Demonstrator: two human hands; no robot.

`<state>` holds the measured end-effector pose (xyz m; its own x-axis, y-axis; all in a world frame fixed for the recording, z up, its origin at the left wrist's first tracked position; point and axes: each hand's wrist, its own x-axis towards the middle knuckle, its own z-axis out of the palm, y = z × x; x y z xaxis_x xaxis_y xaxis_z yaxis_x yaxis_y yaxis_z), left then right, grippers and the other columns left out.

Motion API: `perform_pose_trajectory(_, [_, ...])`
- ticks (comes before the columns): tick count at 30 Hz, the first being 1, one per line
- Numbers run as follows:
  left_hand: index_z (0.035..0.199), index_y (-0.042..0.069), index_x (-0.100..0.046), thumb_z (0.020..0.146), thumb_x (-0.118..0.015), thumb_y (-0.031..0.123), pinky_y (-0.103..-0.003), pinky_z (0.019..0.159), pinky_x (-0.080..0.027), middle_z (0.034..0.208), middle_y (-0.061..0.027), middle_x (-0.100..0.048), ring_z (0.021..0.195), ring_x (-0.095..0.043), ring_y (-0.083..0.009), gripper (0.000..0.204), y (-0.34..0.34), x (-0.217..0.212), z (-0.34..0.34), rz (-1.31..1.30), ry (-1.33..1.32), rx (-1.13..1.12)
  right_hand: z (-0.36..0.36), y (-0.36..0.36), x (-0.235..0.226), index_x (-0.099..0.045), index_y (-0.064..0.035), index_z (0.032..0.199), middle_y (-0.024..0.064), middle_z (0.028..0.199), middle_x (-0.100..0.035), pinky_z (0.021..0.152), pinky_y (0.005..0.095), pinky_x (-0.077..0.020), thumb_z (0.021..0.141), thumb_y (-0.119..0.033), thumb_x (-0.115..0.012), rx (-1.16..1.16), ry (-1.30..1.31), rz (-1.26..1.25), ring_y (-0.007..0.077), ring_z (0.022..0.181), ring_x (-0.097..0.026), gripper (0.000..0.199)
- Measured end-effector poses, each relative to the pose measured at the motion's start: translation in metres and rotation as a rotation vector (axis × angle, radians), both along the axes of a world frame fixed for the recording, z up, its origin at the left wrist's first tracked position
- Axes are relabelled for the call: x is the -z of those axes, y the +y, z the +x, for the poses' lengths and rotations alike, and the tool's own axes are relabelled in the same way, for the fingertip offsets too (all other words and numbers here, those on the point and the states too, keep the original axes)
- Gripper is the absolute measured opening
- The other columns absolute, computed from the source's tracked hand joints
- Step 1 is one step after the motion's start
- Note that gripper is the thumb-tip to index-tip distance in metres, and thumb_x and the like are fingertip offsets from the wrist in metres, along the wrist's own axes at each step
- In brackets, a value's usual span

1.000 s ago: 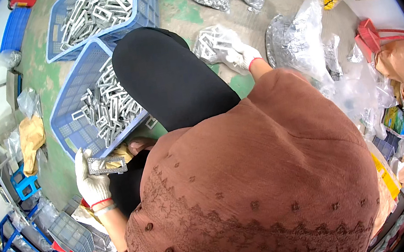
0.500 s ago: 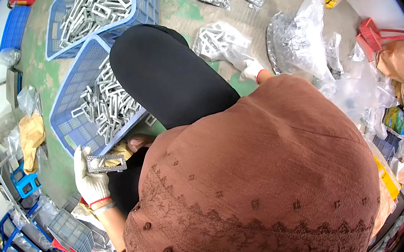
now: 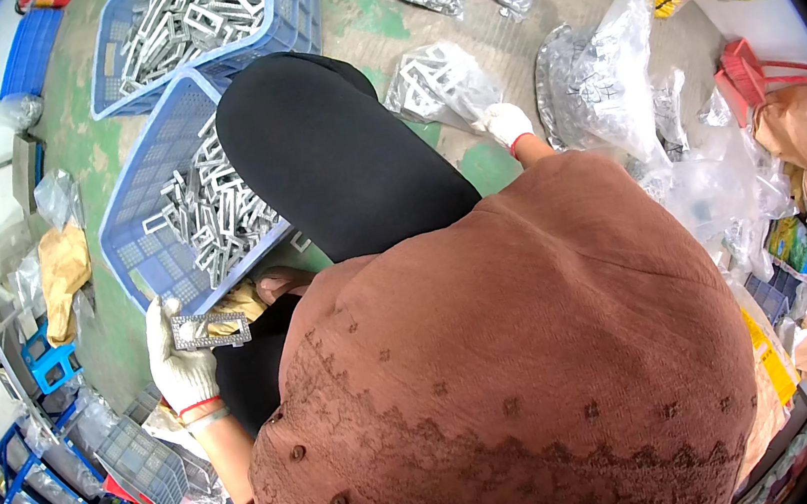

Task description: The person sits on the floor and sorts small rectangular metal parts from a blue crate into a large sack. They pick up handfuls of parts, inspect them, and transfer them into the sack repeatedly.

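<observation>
- Moved since a second ago: right hand (image 3: 505,123) has carried the clear plastic bag of metal frames (image 3: 439,86) further out from the knee; left hand (image 3: 182,358) has stayed at the near corner of the nearer crate with its frame.
- Left hand: white work glove, fingers clenched around a small rectangular metal frame (image 3: 211,330), held flat, long side level, just off the near corner of the nearer blue crate (image 3: 149,192).
- Right hand: white work glove, fingers pinching the near edge of the clear plastic bag; bag rests on the green floor (image 3: 348,2) beside the black-trousered knee (image 3: 331,150).
- Nearer blue crate: tilted, leaning against the knee, part-filled with loose metal frames (image 3: 212,210).
- Farther blue crate (image 3: 293,9): behind the first, touching its far edge, holding more frames.
- Right side of floor: heap of clear plastic bags (image 3: 610,86), some filled with metal parts; red plastic stool (image 3: 755,78) beyond them.
- Left side of floor: blue wire racks (image 3: 46,497) near the lower edge.
- Foreground: brown patterned top (image 3: 519,369), covering both upper arms.
</observation>
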<state>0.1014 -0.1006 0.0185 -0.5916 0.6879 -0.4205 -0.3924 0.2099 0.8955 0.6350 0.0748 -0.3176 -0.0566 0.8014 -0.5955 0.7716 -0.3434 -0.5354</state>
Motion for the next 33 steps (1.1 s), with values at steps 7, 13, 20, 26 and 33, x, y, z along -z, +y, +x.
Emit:
perform_pose_trajectory(7, [0.125,0.001,-0.063,0.095,-0.064,0.015,-0.032,0.070,-0.054,0.108,-0.0108,-0.070,0.088,-0.065,-0.0196,0.033,0.008,0.001,0.003,-0.043,0.010,-0.054,0.003,-0.001,0.001,-0.076,-0.0089,0.097,0.0129,0.097,-0.074,0.081,0.0352,-0.0503,0.083,-0.008,-0.056,-0.097,0.052,0.163,0.0300,0.084,-0.066,0.024])
perform_pose_trajectory(13, [0.125,0.002,-0.063,0.096,-0.063,0.015,-0.036,0.077,-0.053,0.110,-0.0106,-0.070,0.094,-0.065,-0.0214,0.032,0.003,-0.004,0.006,-0.069,0.031,-0.055,0.029,0.022,-0.036,-0.069,-0.0166,0.113,0.0177,0.110,-0.071,0.091,0.0442,-0.0533,0.086,-0.018,-0.057,-0.009,-0.424,-0.072,0.0344,0.110,-0.066,0.029])
perform_pose_trajectory(20, [0.127,0.003,-0.063,0.095,-0.064,0.016,-0.034,0.076,-0.054,0.110,-0.0098,-0.070,0.095,-0.065,-0.0205,0.034,0.010,-0.016,0.005,-0.143,0.054,-0.043,0.007,0.048,-0.005,-0.064,-0.0200,0.124,0.0166,0.124,-0.065,0.093,0.0463,-0.0520,0.093,-0.027,-0.052,0.110,-0.550,-0.063,0.0355,0.115,-0.063,0.033])
perform_pose_trajectory(26, [0.125,0.006,-0.064,0.095,-0.064,0.018,-0.034,0.073,-0.053,0.108,-0.0082,-0.071,0.091,-0.066,-0.0204,0.032,0.020,-0.028,0.005,-0.171,0.062,-0.030,-0.008,0.057,0.002,-0.062,-0.0316,0.125,0.0125,0.125,-0.058,0.094,0.0442,-0.0524,0.093,-0.036,-0.055,0.038,-0.689,-0.053,0.0315,0.115,-0.062,0.033])
perform_pose_trajectory(33, [0.125,0.003,-0.063,0.095,-0.064,0.016,-0.037,0.081,-0.054,0.110,-0.0089,-0.070,0.095,-0.066,-0.0211,0.033,0.044,-0.025,0.014,-0.182,0.065,-0.096,-0.003,0.072,-0.027,-0.064,-0.0156,0.125,0.0127,0.129,-0.058,0.094,0.0394,-0.0522,0.074,-0.052,-0.071,-0.051,-0.591,-0.142,0.0297,0.117,-0.061,0.063])
